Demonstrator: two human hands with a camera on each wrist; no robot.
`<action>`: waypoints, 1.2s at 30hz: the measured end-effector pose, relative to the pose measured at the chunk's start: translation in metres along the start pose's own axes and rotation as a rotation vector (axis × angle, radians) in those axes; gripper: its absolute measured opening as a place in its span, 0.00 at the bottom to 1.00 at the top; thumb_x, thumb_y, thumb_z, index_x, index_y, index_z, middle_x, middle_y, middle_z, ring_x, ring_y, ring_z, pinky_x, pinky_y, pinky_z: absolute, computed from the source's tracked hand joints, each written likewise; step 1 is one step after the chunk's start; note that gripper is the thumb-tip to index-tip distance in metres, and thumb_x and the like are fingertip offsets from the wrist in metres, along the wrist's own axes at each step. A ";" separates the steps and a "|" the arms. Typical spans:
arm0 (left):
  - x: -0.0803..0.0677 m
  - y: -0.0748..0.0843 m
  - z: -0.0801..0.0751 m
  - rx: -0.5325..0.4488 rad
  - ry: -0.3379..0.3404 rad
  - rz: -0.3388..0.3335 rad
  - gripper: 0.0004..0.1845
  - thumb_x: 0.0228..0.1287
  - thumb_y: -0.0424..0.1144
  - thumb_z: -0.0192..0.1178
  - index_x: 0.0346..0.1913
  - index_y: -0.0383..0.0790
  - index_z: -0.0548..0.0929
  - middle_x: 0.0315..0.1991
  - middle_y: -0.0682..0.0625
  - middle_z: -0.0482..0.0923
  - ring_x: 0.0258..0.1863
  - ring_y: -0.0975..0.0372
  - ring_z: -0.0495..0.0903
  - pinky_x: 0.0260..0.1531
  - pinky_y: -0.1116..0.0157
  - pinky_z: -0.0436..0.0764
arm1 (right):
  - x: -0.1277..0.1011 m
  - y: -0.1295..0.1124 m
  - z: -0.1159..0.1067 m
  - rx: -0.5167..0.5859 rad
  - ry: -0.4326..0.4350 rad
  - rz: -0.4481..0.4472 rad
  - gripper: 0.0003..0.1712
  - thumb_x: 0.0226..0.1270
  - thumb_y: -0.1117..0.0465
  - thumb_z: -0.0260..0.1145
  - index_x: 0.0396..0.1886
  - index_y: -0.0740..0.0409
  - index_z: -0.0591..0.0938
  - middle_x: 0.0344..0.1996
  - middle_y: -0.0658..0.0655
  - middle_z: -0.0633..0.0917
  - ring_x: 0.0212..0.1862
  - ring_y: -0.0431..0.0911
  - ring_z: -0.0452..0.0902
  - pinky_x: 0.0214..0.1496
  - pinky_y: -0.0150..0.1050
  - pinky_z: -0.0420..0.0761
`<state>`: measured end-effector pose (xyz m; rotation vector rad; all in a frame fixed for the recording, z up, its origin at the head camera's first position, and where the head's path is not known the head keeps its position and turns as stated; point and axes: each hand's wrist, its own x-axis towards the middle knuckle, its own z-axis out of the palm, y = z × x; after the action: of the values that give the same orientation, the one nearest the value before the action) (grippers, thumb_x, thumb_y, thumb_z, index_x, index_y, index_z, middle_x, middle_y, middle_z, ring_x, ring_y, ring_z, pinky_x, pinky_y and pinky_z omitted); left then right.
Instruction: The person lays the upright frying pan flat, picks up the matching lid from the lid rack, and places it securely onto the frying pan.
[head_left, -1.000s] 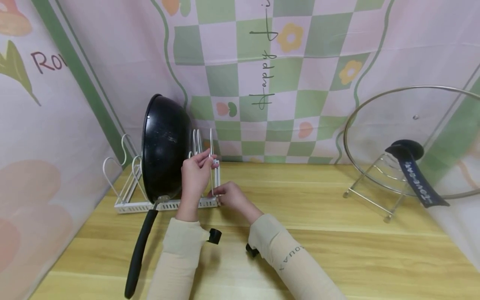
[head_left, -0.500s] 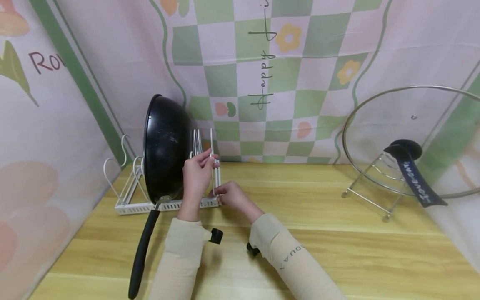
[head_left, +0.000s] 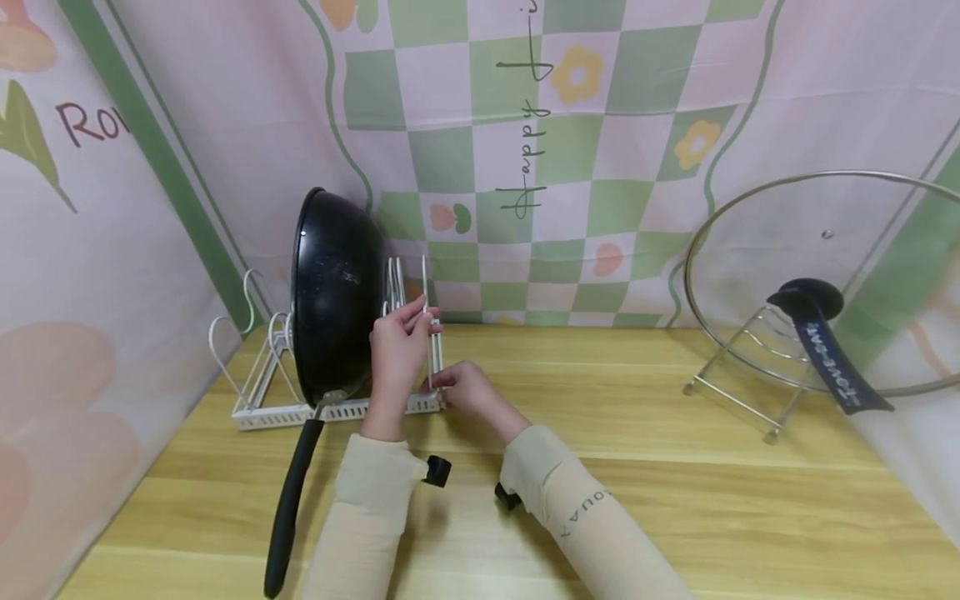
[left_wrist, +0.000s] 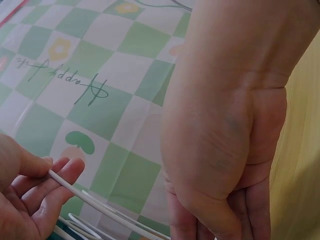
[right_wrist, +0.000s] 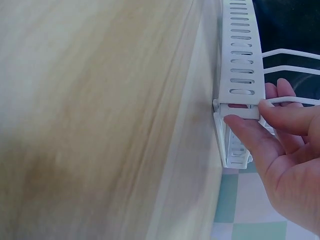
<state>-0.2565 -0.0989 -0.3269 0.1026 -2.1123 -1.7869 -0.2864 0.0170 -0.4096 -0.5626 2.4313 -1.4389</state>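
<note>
Barely anything moved: both hands stay on the white slotted rack (head_left: 330,410). Black wok (head_left: 335,292) stands on edge in it, handle out front. Left hand (head_left: 397,350) pinches the upright wire divider (head_left: 427,325) beside the wok, steadying it; right hand (head_left: 462,389) grips the rack's end, likely seating the divider.

A left hand (left_wrist: 225,135) fills the right side, seen from the wrist. At lower left, fingers (left_wrist: 47,192) pinch a thin white wire (left_wrist: 100,205) — checked green-and-white wall (left_wrist: 95,75) behind.
</note>
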 end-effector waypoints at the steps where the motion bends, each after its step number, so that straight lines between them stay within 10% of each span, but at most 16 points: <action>1: 0.000 0.000 0.000 -0.001 0.002 -0.002 0.17 0.75 0.28 0.58 0.64 0.32 0.80 0.49 0.39 0.87 0.44 0.47 0.88 0.55 0.55 0.82 | 0.000 0.000 0.000 -0.001 0.000 -0.003 0.16 0.60 0.82 0.62 0.44 0.70 0.89 0.42 0.63 0.90 0.34 0.43 0.77 0.33 0.30 0.78; 36: 0.001 0.003 0.024 0.072 0.066 0.046 0.17 0.74 0.26 0.59 0.63 0.29 0.80 0.50 0.39 0.86 0.41 0.51 0.89 0.45 0.61 0.86 | 0.004 0.006 -0.016 -0.006 -0.012 0.072 0.20 0.58 0.82 0.59 0.49 0.73 0.86 0.47 0.66 0.88 0.38 0.45 0.79 0.37 0.32 0.80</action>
<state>-0.2650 -0.0761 -0.3267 0.1291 -2.1152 -1.6586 -0.2975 0.0307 -0.4072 -0.4782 2.4216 -1.3962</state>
